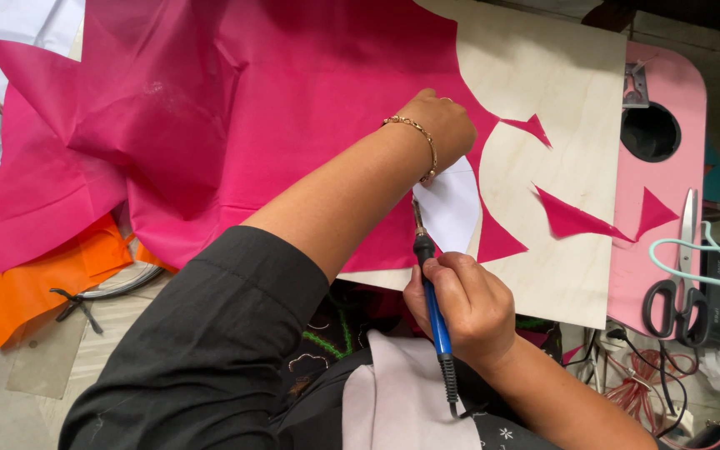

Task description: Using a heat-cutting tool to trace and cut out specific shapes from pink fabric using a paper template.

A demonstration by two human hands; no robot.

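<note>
Cutting pink fabric on a plywood board

The pink fabric covers the plywood board on the pink tabletop; the left hand presses a white template flat, fingers closed down, and the right hand holds a blue hot-knife tool in a closed grip (tip at the template's edge), black scissors lying apart.

Right hand grips heat tool; tip on fabric, just below left hand. Offcuts lie right on board; scissors further right.
</note>
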